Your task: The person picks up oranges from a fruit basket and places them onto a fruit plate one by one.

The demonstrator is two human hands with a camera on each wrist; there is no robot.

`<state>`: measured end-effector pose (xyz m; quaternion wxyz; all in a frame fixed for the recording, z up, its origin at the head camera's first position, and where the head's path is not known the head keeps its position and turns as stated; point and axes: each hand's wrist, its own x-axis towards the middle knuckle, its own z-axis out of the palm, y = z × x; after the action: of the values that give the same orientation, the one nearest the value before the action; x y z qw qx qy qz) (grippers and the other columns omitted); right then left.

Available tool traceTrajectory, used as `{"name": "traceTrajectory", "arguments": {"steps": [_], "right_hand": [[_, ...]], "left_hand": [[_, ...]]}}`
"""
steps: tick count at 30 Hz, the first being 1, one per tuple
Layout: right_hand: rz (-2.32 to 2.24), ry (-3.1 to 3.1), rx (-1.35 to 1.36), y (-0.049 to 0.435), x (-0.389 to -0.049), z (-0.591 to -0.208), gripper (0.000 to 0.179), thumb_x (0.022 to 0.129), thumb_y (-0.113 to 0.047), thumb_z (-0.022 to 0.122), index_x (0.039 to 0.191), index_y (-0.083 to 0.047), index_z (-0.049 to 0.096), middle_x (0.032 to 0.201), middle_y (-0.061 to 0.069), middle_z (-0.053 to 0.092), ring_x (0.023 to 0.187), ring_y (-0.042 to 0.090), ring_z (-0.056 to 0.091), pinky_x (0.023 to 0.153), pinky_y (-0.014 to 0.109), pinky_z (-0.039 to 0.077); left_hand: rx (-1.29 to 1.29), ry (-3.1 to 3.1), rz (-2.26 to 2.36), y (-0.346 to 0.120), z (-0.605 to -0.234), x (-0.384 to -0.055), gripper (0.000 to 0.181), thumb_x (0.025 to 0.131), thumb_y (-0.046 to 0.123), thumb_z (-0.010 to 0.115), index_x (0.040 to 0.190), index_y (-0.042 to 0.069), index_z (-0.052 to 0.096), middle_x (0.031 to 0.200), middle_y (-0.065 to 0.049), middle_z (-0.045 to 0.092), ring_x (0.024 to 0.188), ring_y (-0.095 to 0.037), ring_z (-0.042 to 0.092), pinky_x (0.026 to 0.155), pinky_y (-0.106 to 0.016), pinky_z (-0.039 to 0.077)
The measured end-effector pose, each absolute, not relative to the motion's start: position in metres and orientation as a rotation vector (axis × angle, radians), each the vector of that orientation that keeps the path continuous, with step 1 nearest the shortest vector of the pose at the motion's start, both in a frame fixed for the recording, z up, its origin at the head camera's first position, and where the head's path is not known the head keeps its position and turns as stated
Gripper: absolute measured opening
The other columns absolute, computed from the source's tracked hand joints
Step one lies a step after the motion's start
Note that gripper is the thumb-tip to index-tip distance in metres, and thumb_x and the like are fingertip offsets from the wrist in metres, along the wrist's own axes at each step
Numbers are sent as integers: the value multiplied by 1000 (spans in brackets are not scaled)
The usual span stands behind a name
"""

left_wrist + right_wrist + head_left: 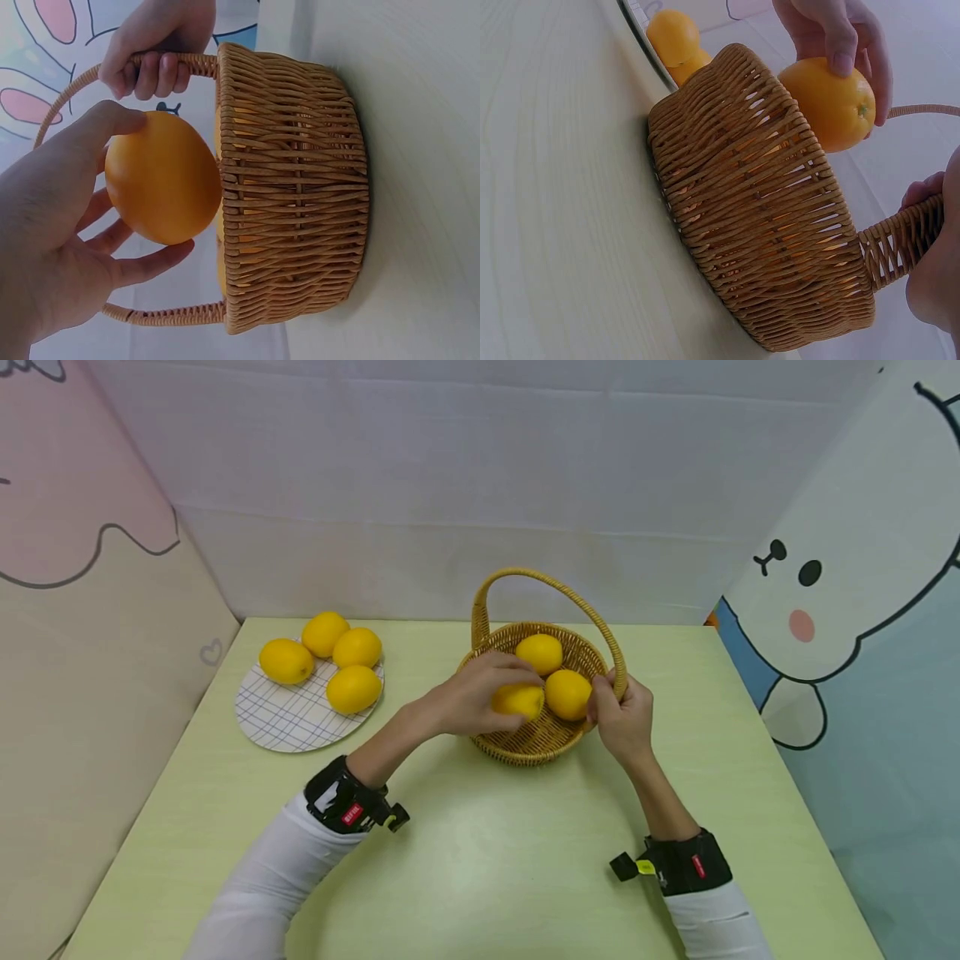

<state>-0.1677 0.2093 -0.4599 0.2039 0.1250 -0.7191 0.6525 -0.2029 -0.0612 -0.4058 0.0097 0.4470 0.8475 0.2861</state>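
Note:
My left hand (487, 693) holds a lemon (519, 701) between thumb and fingers at the rim of a wicker basket (525, 758). In the left wrist view, this lemon (163, 178) is level with the basket's top edge. Two more lemons lie inside the basket, one at the back (539, 653) and one near the right side (568, 695). My right hand (626, 718) grips the lower right end of the basket's arched handle (540, 578). The right wrist view shows the basket (757, 210) from its side, with the handle in the right fingers.
On the left of the pale table (465, 868) lies a round checked plate (281, 722) bearing several lemons (354, 689). A white cloth wall (450, 468) rises behind the table. Side panels with cartoon drawings (802, 568) flank it.

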Motion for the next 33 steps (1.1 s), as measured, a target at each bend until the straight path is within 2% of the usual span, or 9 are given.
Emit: {"name": "traceTrajectory", "arguments": {"steps": [20, 33], "right_hand": [[1803, -2003, 357, 208, -168, -461, 42, 113, -1, 54, 73, 10, 49, 56, -4, 56, 45, 15, 52, 42, 24, 47], [1815, -1989, 349, 208, -168, -459, 42, 113, 0, 53, 73, 10, 49, 55, -2, 55, 44, 19, 51, 42, 20, 45]], "left_hand": [[1391, 2725, 1164, -71, -403, -198, 48, 96, 22, 86, 143, 11, 78, 149, -11, 73, 144, -33, 63, 126, -53, 51], [1285, 2823, 1287, -107, -404, -186, 50, 94, 18, 89, 142, 9, 78, 150, -13, 72, 144, -34, 62, 119, -54, 57]]}}
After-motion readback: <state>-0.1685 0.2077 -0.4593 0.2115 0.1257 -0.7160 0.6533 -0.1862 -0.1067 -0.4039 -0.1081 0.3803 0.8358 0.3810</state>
